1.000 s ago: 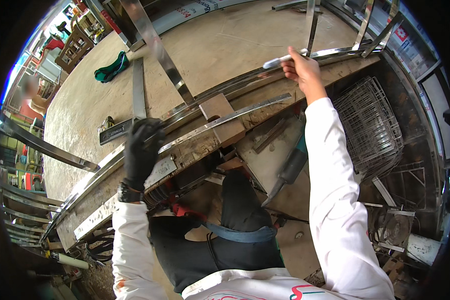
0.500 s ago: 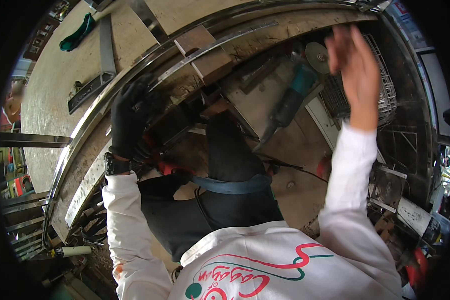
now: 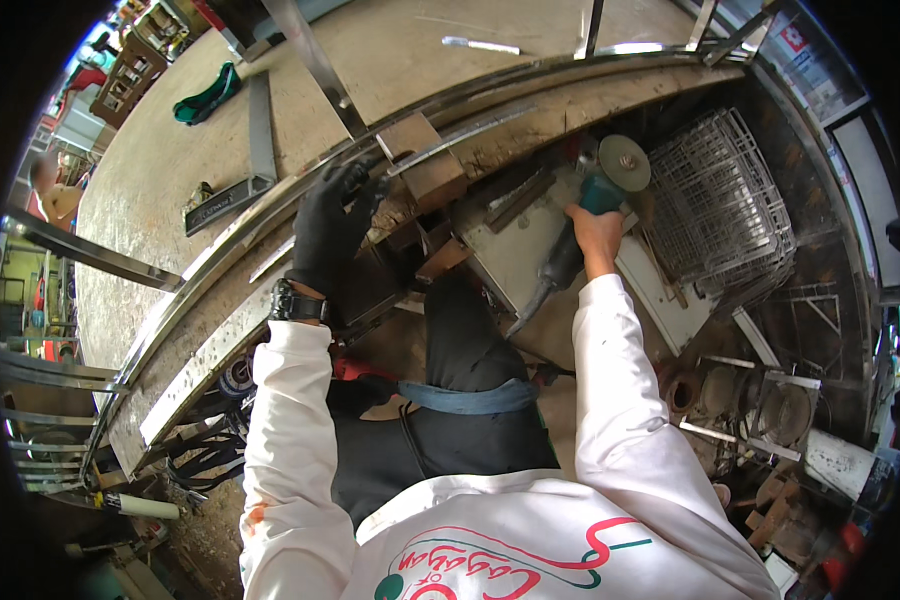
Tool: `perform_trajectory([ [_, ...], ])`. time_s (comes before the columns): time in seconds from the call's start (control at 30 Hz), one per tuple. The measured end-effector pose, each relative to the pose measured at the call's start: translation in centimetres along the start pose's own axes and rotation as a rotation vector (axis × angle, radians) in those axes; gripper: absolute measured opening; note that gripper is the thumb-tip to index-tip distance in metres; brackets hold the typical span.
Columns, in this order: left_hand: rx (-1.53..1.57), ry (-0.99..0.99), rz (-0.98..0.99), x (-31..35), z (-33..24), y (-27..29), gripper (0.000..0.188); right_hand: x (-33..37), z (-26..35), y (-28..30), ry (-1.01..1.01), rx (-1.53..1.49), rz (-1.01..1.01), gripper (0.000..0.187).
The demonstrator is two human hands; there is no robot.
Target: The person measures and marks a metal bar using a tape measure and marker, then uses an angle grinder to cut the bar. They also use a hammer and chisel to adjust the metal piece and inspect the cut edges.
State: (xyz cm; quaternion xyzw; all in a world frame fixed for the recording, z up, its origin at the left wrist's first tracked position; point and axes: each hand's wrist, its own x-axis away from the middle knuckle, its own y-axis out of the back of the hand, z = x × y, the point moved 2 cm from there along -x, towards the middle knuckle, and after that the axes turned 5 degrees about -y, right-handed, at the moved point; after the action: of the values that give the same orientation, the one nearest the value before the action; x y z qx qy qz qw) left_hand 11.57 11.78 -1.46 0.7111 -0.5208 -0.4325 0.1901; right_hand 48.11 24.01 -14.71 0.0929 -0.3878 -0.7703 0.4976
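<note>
My right hand [image 3: 599, 238], bare, is wrapped round the body of a teal and black angle grinder [image 3: 567, 252]. The grinder lies on a light board below the bench edge, its pale round disc [image 3: 624, 163] at the far end and its cord end toward me. My left hand [image 3: 332, 215], in a black glove, is closed over a thin metal strip [image 3: 480, 135] along the curved bench edge; its fingertips are partly hidden. Just right of that hand, the strip crosses a brown block [image 3: 436, 180].
A curved shiny metal frame [image 3: 210, 262] with upright bars runs round the bench top [image 3: 390, 60]. On the bench lie a dark square tool [image 3: 232, 202], a green strap [image 3: 207, 95] and a white marker-like stick [image 3: 481, 45]. Wire racks [image 3: 720, 190] stack at the right.
My right hand has come down and left from above the wire racks and taken hold of the angle grinder. My left hand is now nearer the brown block. The view has shifted.
</note>
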Motion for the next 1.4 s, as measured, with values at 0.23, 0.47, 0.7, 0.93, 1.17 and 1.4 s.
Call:
perform_trajectory([
  [0.23, -0.183, -0.117, -0.305, 4.3, -3.6, 3.1, 0.039, -2.3, -2.8, 5.4, 0.088, -0.996, 0.196, 0.083],
  [0.47, 0.372, -0.057, 0.032, 7.2, -16.5, -4.1, 0.051, -0.1, 3.7, 24.4, 0.702, -0.972, -0.063, 0.07],
  [0.7, 1.455, -0.18, 0.399, 7.3, -34.7, -11.7, 0.096, 14.7, 5.8, 33.7, 0.601, -1.015, 0.045, 0.072],
  [0.93, 1.993, -0.155, 0.97, 17.7, -31.3, -14.7, 0.041, 16.5, -2.3, 27.8, 0.366, -1.219, 0.915, 0.098],
  [1.17, 1.67, 0.546, 0.801, 21.4, -28.3, -14.9, 0.047, 16.9, -5.7, 21.7, 0.21, -0.869, 0.646, 0.087],
  [1.4, 1.598, 0.503, 0.813, 18.5, -26.8, -14.6, 0.057, 15.6, -3.7, 20.3, 0.016, -0.841, 0.512, 0.083],
])
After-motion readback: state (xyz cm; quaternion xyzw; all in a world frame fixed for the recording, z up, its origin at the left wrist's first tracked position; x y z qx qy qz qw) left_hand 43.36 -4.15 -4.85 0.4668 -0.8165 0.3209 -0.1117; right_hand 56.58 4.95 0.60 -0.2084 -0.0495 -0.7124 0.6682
